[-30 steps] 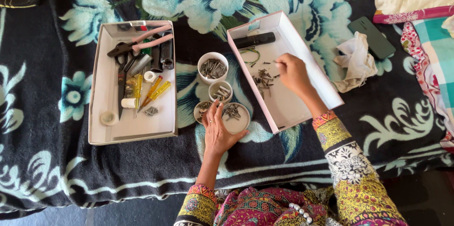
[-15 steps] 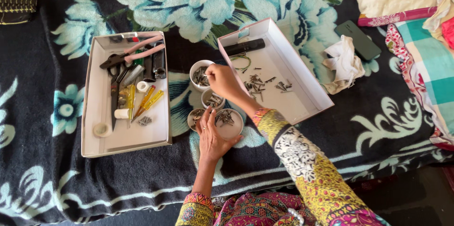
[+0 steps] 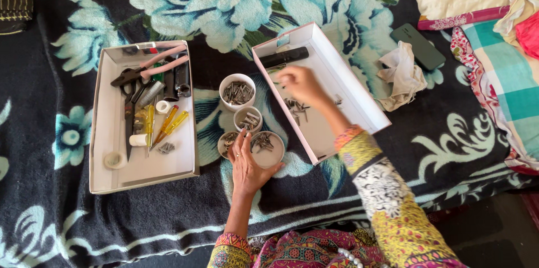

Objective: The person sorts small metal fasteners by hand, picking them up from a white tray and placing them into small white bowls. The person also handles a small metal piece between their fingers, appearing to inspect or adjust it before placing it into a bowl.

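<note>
We see the left hand point(image 3: 247, 167) lying flat, fingers spread, steadying the near cup of screws point(image 3: 267, 149) at its right edge. The right hand point(image 3: 300, 84) hovers curled over the right white box point(image 3: 359, 97), just left of the loose screws point(image 3: 295, 108); whether it grips anything we cannot tell
</note>
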